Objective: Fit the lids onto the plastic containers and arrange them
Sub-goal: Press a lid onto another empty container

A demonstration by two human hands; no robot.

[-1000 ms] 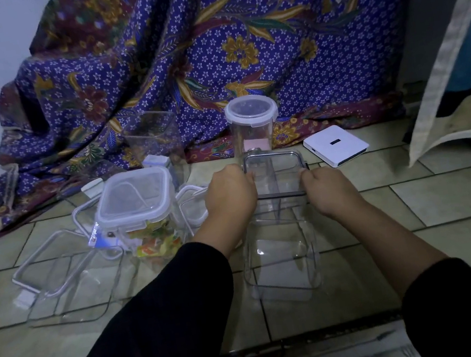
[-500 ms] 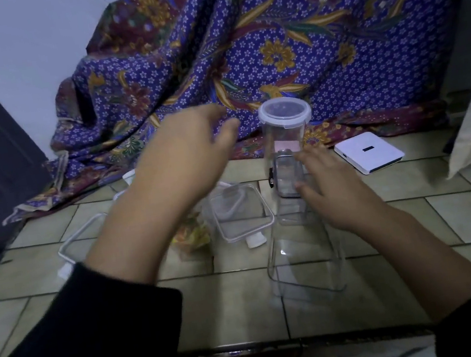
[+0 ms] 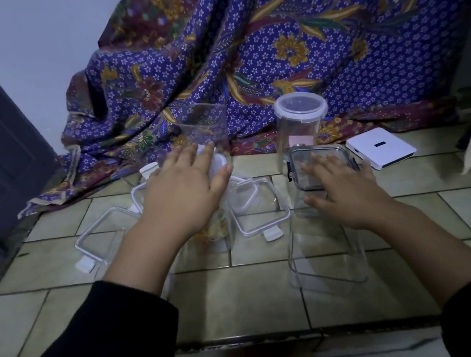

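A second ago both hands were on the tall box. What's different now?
The left hand let go of the tall clear container and moved left, spreading open over the lidded square container. The right hand shifted from the side onto the dark-rimmed lid, lying flat on top. The round jar, loose lids and white box stayed put.

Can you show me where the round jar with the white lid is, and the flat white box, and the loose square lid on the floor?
Round clear plastic jar with white-rimmed lid (image 3: pixel 300 108): head view, on its lid.
Flat white rectangular box (image 3: pixel 380 146): head view, on its top face.
Loose square clear lid with white rim (image 3: pixel 258 205): head view, on its clear middle panel.
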